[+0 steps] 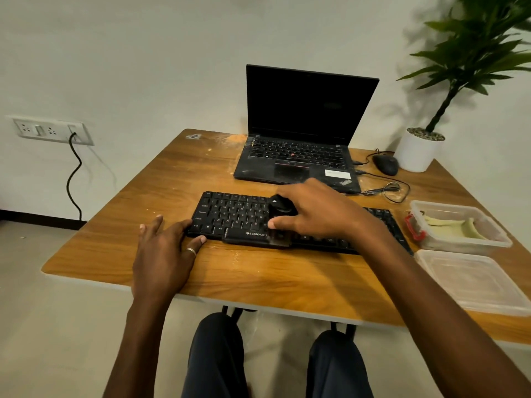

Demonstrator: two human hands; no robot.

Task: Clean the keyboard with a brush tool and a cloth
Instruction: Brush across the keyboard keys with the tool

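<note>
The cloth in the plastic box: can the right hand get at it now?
Probably yes: the box is open and nothing stands between the cloth and the right hand. That hand grips the brush tool, though, so it must free itself first.

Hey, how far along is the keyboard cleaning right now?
Brushing is under way: the right hand holds the brush tool on the keyboard while the left hand steadies its left end. The cloth lies unused in the open container, so wiping is left. Nothing looks finished.

Seemingly a brush [283, 206] in the right hand [319, 211]; left hand [165, 251] touches keyboard [230, 216].
</note>
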